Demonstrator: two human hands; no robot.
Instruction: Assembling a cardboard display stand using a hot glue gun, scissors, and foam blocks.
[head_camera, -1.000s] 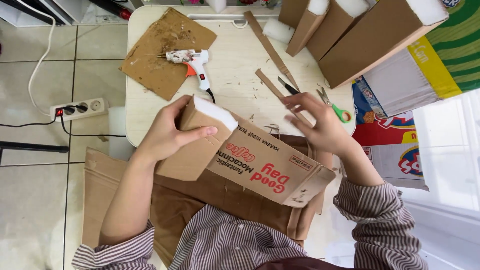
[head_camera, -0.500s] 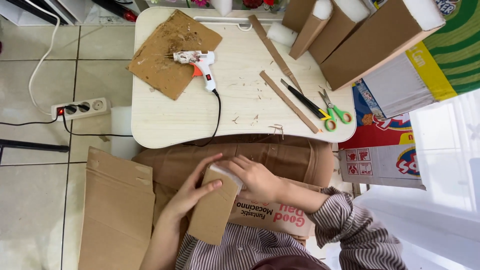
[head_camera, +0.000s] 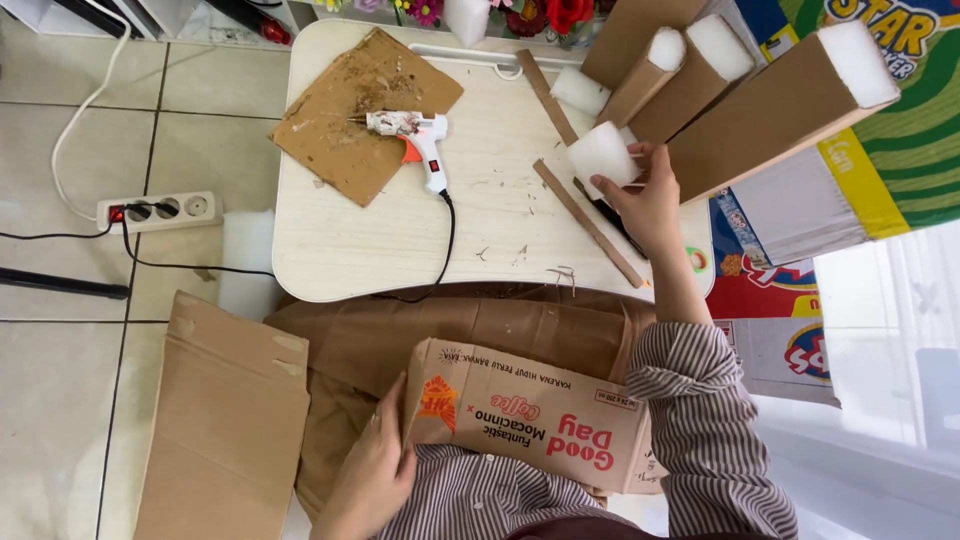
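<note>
We observe a brown cardboard box (head_camera: 535, 420) with red printing lying on the lap, just below the near edge of the worktop (head_camera: 330, 250). The box is flattened and oblong; its long axis runs left to right, tilted slightly downward toward the right.

Our left hand (head_camera: 375, 470) grips the left end of the box. Our right hand (head_camera: 650, 200) reaches over the right part of the worktop and grasps a white foam block (head_camera: 603, 155).

The worktop is pale wood-grain with rounded corners. It carries a glue gun (head_camera: 420, 140) resting partly on a scrap cardboard sheet (head_camera: 365, 110), plus thin cardboard strips (head_camera: 590, 225). The floor (head_camera: 60, 350) left of the worktop is tiled, with a power strip (head_camera: 158, 210).
</note>
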